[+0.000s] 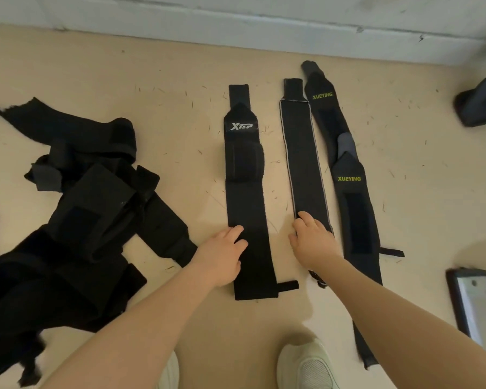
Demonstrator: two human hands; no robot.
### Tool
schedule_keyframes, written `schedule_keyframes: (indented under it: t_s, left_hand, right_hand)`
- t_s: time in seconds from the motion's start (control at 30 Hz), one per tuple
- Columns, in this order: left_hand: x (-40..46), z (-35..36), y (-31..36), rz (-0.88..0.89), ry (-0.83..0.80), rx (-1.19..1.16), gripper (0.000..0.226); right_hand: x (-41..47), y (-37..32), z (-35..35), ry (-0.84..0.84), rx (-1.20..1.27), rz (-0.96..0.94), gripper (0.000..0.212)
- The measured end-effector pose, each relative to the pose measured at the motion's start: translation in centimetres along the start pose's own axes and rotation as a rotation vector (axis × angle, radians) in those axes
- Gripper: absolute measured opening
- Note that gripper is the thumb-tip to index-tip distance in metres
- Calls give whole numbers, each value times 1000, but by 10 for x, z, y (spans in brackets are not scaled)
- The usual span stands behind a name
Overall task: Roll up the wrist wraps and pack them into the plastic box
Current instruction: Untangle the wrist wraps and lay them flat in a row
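Several black wrist wraps lie flat and lengthwise on the beige floor. The one marked XTEP [246,175] lies in the middle, and my left hand [222,255] rests on its near left edge with relaxed fingers. To its right is a wrap with grey trim [302,153]; my right hand [312,241] lies on its near end, fingers loosely bent. Two wraps marked XUEYING [351,197] lie further right, one partly over the other. The plastic box is not in view.
A tangled heap of black wraps [76,220] covers the floor at the left. A grey wall base [236,26] runs along the back. A dark stand foot [480,105] sits far right, a dark-framed panel [474,301] near right. My pale shoes [306,366] show below.
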State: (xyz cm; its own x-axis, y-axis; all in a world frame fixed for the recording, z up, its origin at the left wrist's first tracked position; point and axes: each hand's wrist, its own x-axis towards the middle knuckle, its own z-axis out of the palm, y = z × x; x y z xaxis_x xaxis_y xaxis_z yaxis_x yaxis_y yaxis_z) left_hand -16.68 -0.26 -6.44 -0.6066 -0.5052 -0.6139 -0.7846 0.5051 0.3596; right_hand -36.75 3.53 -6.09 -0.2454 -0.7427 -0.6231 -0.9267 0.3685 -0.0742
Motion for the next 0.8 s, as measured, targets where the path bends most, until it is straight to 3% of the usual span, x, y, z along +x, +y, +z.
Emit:
schedule_keyframes:
  t_s: [0.1, 0.2, 0.3, 0.4, 0.47, 0.57, 0.7, 0.8]
  left_hand:
    - [-11, -1, -5, 5, 50, -95, 51]
    - [-26, 0, -28, -119, 282, -22, 53]
    - [-50, 6, -63, -373, 291, 182, 64]
    - [-79, 13, -92, -490, 442, 300, 79]
    - [-90, 16, -107, -568, 562, 309, 83]
    - [-100, 10, -124, -713, 615, 196, 84]
    - [-99, 9, -129, -630, 450, 89, 70]
    - [-99, 19, -128, -603, 305, 175, 70]
  right_hand:
    - [-10, -20, -2, 88, -1, -52, 48]
    - [-21, -62, -6, 158, 119, -205, 46]
    - [-30, -108, 3, 8, 183, -361, 42]
    - [-31, -148, 20, -138, 203, -431, 44]
    - [-30, -172, 27, -198, 278, -391, 43]
    - [-25, -206, 31, -153, 447, -228, 49]
    - [-23, -229, 40, -235, 609, 51, 68]
    - [-30, -226, 36, -289, 805, 135, 28]
